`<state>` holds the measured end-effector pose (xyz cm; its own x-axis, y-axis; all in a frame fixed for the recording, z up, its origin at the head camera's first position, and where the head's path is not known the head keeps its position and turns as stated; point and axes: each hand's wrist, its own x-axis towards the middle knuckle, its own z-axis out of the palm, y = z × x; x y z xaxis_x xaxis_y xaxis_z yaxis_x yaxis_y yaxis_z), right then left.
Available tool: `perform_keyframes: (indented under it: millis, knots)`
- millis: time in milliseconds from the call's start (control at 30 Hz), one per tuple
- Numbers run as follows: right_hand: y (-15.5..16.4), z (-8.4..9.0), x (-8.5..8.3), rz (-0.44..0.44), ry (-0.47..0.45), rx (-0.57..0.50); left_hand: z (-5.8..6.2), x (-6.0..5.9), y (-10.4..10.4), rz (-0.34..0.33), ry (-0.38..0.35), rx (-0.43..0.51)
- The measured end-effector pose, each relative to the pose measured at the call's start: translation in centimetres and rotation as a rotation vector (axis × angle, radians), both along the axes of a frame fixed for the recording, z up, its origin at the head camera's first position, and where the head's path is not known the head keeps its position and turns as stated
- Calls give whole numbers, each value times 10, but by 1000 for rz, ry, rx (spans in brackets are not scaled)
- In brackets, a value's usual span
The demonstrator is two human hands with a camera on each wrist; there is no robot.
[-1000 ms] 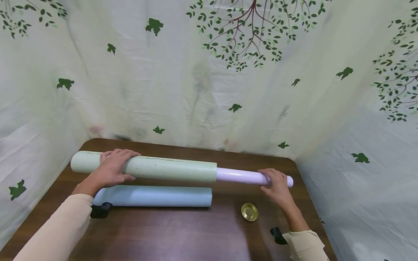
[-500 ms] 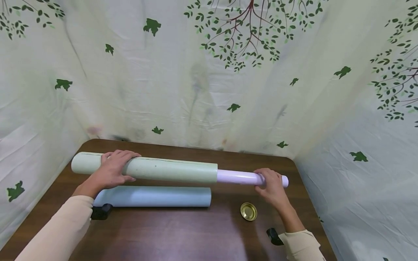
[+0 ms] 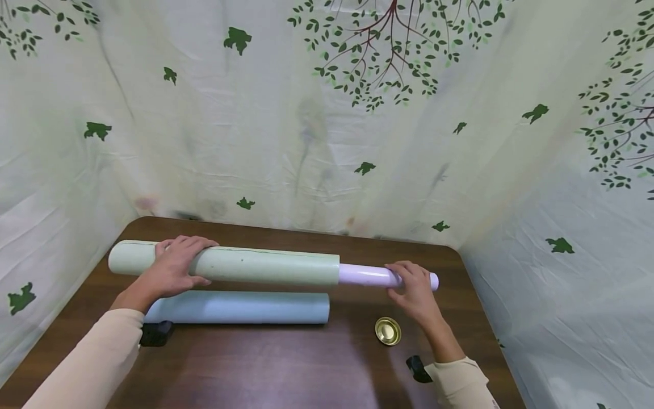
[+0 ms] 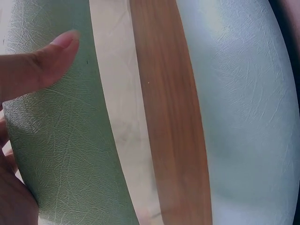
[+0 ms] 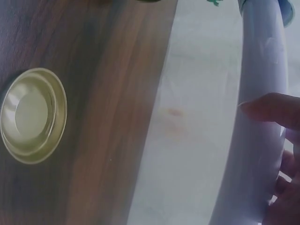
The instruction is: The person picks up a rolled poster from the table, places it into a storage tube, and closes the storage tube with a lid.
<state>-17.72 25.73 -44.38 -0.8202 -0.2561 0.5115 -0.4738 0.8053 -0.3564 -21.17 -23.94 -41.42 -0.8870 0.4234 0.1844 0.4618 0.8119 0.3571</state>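
Held across the frame's middle above the desk (image 3: 286, 363), the green roll (image 3: 265, 266), curled in the left hand (image 3: 171, 266), and its smooth pale tube (image 3: 365, 275), curled in the right hand (image 3: 415, 289), look light, stiff, possibly slippery; grip mid-length.

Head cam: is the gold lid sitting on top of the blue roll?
No, the gold lid lies on the brown table, apart from the blue roll.

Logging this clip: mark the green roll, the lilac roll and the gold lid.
green roll (image 3: 255, 266), head view, middle of its length
lilac roll (image 3: 364, 275), head view, bare stretch beside the green roll
gold lid (image 3: 388, 330), head view, centre
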Motion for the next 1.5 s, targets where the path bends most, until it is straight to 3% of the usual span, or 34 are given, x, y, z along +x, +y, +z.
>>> perform_keyframes:
  millis: [467,1167,1500]
  knots:
    - [-17,-2,1,-8,-12,13,-3,2,1,-5,8,-9]
    - [-46,0,-2,45,-16,8,-4,4,2,10,13,-5]
    - [-57,-1,-3,64,20,0,-5,2,4,0,13,-2]
